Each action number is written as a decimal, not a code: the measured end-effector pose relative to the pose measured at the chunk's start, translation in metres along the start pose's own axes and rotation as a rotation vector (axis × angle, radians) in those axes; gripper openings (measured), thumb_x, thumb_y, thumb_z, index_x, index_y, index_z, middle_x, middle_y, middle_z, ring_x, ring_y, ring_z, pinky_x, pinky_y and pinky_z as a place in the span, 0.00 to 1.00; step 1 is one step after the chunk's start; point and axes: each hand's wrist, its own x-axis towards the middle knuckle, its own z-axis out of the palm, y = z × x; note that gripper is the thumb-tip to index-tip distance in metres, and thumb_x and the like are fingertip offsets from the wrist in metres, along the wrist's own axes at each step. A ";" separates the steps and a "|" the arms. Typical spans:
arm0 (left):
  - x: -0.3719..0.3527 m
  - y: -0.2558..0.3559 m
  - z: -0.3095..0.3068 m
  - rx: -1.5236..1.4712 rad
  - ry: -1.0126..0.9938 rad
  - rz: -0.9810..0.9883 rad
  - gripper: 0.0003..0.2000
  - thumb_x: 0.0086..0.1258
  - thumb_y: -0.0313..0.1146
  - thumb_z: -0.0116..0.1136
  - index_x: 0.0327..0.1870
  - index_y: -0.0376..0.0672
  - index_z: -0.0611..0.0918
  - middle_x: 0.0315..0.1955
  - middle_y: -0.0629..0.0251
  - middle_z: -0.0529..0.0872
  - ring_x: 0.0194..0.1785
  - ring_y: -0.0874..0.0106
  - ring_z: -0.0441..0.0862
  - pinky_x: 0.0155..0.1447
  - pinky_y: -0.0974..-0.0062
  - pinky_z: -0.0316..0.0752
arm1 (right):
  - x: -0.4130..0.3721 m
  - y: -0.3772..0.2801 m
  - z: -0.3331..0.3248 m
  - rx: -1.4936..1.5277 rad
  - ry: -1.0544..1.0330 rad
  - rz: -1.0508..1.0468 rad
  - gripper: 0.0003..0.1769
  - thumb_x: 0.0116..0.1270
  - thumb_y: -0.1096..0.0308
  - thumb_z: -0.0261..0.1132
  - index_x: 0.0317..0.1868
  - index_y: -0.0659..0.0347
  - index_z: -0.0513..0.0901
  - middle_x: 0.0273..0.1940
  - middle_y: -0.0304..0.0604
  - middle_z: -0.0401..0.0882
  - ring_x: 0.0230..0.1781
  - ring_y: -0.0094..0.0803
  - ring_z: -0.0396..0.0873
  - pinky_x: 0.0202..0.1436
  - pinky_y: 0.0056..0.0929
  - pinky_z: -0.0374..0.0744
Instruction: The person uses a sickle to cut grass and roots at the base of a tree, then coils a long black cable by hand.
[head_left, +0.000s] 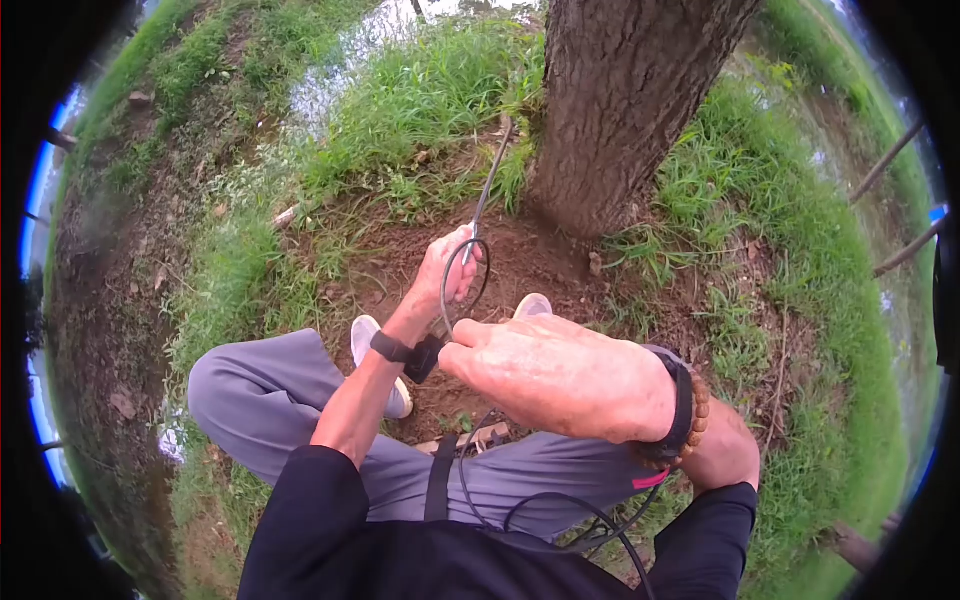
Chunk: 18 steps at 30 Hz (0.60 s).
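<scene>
A: While the left hand (445,270) curls closed around a thin grey cord (490,185) above the bare soil (545,262), what sits near it?

B: On its wrist, a black box (425,358) on a band, just beside the right fingertips. If the cord catches on that box, I judge it could snag.

A: And the cord?

B: It stretches from the grass at the soil's far edge down to the left hand, with 1 open loop (487,270) between the 2 hands. Whether it passes round the tree, I can't tell.

A: The right hand (560,380)?

B: Fingers bunched, apparently pinching the loop's lower end; the tips are partly hidden, so I can't tell how firmly. Should either grip slacken, the loop could spring out of shape.

A: Farther right?

B: Black cables (628,545) cross the lap and could tangle with the cord if the hands drop low. The tree trunk (640,110) rises at the soil's far right edge, then a beaded bracelet (700,405) circles the right wrist.

A: Containers?

B: I can make out none, so there are no contents to report.
</scene>
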 end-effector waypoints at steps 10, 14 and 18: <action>-0.023 -0.005 -0.027 -0.122 -0.061 -0.068 0.20 0.76 0.49 0.43 0.31 0.40 0.75 0.11 0.75 0.67 0.11 0.81 0.61 0.14 0.80 0.58 | -0.009 0.004 0.001 0.044 -0.112 0.002 0.22 0.54 0.75 0.60 0.51 0.67 0.70 0.43 0.49 0.71 0.45 0.46 0.75 0.44 0.39 0.74; -0.030 -0.013 -0.030 0.187 0.111 0.050 0.20 0.76 0.50 0.45 0.31 0.42 0.76 0.12 0.75 0.70 0.10 0.82 0.60 0.15 0.82 0.59 | -0.012 0.001 0.000 0.049 0.087 -0.071 0.12 0.54 0.76 0.63 0.38 0.71 0.74 0.37 0.58 0.77 0.38 0.53 0.81 0.39 0.44 0.79; -0.036 -0.001 -0.028 0.068 0.083 0.095 0.21 0.76 0.51 0.43 0.31 0.41 0.75 0.12 0.75 0.69 0.10 0.84 0.59 0.14 0.85 0.56 | -0.016 -0.002 -0.001 0.103 0.245 -0.103 0.10 0.54 0.75 0.63 0.36 0.71 0.74 0.33 0.58 0.77 0.36 0.53 0.81 0.37 0.45 0.78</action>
